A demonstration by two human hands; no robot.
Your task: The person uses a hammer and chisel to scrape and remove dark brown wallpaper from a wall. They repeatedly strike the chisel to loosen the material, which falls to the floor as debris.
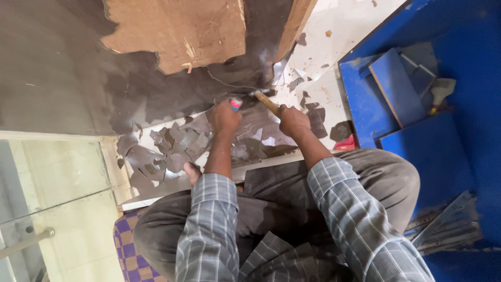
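Hands work a dark grey laminate-faced panel (62, 73): the left hand (225, 117) is clenched on a red-and-blue-capped chisel (236, 103) aimed at the surface, the right hand (294, 121) fisted around a wooden-handled hammer (266, 100) just beside it, handle slanting up-left.

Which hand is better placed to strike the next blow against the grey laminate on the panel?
The right hand. It grips the wooden handle of the hammer, whose head sits near the laminate edge. The left hand holds the chisel-like tool against the surface, so it probably only guides.
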